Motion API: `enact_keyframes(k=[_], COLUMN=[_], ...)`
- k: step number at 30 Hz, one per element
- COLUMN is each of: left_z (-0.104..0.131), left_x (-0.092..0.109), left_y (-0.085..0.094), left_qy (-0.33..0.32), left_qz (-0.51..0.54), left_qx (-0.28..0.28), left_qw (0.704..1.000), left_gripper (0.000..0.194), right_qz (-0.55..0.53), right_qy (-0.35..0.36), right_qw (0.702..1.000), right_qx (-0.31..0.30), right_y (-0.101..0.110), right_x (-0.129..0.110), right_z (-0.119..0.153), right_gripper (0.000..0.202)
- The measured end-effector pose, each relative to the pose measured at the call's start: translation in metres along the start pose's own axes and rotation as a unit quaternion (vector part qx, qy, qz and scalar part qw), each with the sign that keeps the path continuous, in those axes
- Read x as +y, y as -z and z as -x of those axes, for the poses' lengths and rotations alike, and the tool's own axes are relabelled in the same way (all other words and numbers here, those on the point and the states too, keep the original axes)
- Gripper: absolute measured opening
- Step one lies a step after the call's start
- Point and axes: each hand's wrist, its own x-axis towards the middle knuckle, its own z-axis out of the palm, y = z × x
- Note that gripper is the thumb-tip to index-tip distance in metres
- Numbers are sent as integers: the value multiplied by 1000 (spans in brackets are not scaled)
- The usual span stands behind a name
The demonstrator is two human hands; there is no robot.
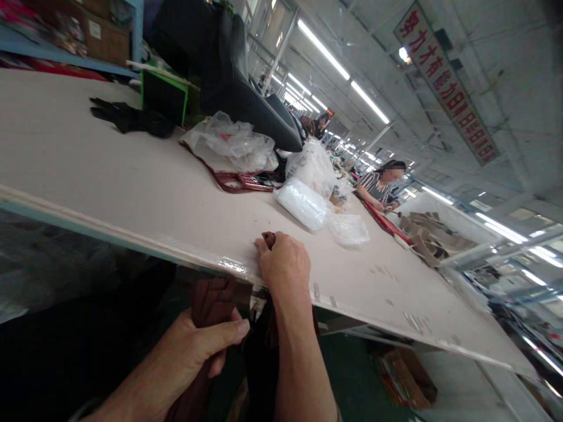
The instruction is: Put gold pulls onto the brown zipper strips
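My left hand is closed around a bundle of dark brown strips, just below the table's near edge. On the edge of the pale table, my right hand is closed on a small rolled end of brown material. More brown material hangs below my right wrist, partly hidden by the forearm. Beyond that hand lie a clear plastic packet and a crumpled plastic bag.
Black gloves, a green-edged box and a red calculator are on the table. A black chair stands behind. A person works farther right. Below is a cardboard box.
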Motion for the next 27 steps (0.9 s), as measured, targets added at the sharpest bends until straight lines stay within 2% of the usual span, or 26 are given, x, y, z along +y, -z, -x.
enact_keyframes(k=[4,8,11,13,14,18,22,24,27], left_z=[1,0,3,5,5,5,1,1,2], left_x=[0,1,0,-3,-5,-15,-19,-18,-14], left_y=[5,6,2,-2,-4,-7,-7,-8,-8], left_qy=[30,6,33,57,65,79,82,80,83], left_qz=[30,73,131,179,199,226,234,243,235], left_qx=[-14,-38,-57,-72,-79,-88,-92,-77,-69], left_qw=[999,997,989,980,975,967,964,964,966], left_gripper=[29,27,26,26,26,26,33,29,29], right_qz=[-25,-118,-343,-426,-443,-421,-358,-342,-352], right_qy=[15,38,2,-16,-11,60,115,110,90], right_qw=[1000,992,939,904,896,903,919,924,926], right_qx=[-10,-23,-40,-43,-30,67,116,131,105], right_y=[5,17,18,12,7,-11,-19,-19,-18], right_x=[8,15,19,22,23,30,35,35,34], right_z=[3,37,79,105,116,139,144,145,144], right_gripper=[16,17,17,18,17,18,21,18,15])
